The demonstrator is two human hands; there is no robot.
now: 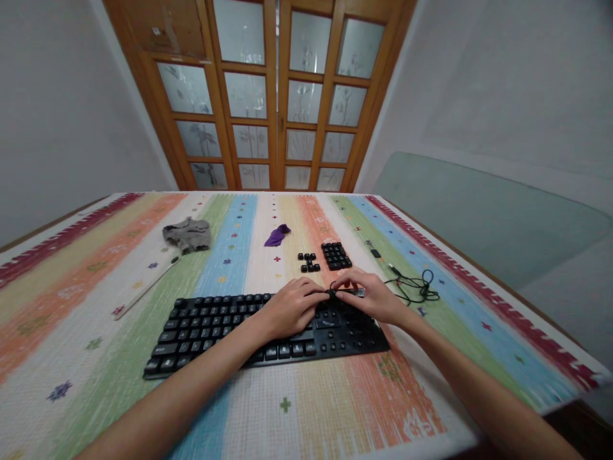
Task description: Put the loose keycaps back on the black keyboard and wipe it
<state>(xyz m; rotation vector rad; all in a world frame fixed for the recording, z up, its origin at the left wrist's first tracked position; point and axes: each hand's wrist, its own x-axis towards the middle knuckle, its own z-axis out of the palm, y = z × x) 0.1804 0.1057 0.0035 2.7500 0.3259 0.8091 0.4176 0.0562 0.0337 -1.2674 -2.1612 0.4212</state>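
A black keyboard (205,329) lies flat on the table, crossed by my left forearm. Keycaps fill its left and middle parts, while small bare key stems show at its right end. My left hand (294,308) rests over the keyboard's upper middle, fingers closed and reaching right. From the other side my right hand (368,297) meets it with thumb and index finger pinched. Something small and dark sits between the fingertips of both hands; its kind is hard to make out. Just beyond are several loose black keycaps (310,257) and a tight block of keycaps (336,255).
A coiled black cable (416,287) lies on the right, near a small black piece (375,253). Farther back are a purple cloth (276,236) and a grey cloth (189,235). A long pale stick (146,291) with a dark tip lies left. The striped tablecloth (287,383) covers the table.
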